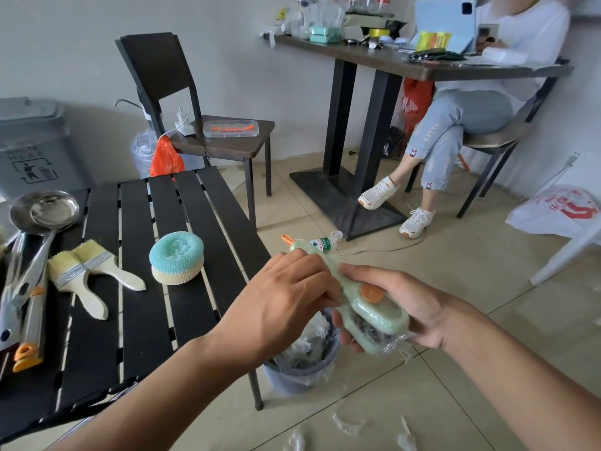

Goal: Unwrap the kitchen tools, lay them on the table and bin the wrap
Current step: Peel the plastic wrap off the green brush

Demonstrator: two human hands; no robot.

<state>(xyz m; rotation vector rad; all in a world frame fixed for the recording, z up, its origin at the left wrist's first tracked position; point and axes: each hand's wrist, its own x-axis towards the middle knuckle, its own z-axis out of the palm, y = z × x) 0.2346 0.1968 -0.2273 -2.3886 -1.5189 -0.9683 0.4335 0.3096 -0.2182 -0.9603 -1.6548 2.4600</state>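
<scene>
Fingers (327, 296) of the left hand (286, 301) are pinching wrap (394, 345) off the brush (374, 315), the right hand (419, 307) gripping it over the bin (292, 375) for scraps.

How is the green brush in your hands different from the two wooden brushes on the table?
The green brush has an orange button; the wooden brushes have pale handles and metal bands. Clear wrap clings to the green brush; the wooden brushes lie bare. The left hand and right hand hold the green brush above the bin; the wooden brushes rest on the table.
</scene>
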